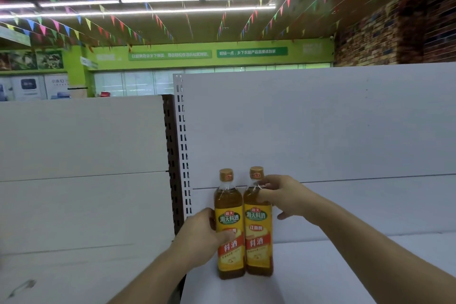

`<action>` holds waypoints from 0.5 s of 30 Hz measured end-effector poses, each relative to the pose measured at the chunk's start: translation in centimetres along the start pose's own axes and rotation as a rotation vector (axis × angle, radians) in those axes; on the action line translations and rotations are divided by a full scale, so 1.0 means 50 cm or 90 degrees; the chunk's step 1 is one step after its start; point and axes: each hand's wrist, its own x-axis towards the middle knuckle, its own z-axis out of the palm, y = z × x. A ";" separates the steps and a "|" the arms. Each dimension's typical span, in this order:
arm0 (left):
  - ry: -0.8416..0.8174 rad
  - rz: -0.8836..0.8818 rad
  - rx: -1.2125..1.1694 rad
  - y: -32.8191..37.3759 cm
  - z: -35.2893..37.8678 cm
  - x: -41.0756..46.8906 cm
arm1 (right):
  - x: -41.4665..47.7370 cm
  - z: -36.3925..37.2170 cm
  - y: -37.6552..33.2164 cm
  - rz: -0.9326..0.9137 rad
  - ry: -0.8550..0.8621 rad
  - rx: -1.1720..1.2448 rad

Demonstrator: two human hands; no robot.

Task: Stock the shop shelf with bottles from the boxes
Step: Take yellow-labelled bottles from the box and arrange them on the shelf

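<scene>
Two amber bottles with yellow labels and gold caps stand upright side by side on the white shelf (345,266), touching each other. My left hand (199,237) grips the left bottle (229,219) around its label, thumb across the front. My right hand (283,195) holds the right bottle (257,224) at its shoulder, just below the neck. Both bottle bases rest on the shelf near its left end. No boxes are in view.
The white back panel (320,126) rises behind the bottles. A perforated upright post (182,143) stands just left of them, with another white shelf unit (81,168) beyond it. The shelf stretches bare to the right.
</scene>
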 end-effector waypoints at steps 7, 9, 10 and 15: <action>0.002 0.006 0.011 0.005 0.004 0.017 | 0.004 -0.002 0.018 -0.037 0.001 0.001; -0.007 0.013 0.036 0.008 0.004 0.024 | 0.008 0.004 0.026 -0.047 0.041 0.009; -0.014 0.015 0.052 0.010 0.003 0.028 | 0.012 0.009 0.031 -0.056 0.059 0.005; -0.038 0.004 0.116 0.021 -0.003 0.043 | 0.026 0.043 0.060 -0.105 0.121 -0.031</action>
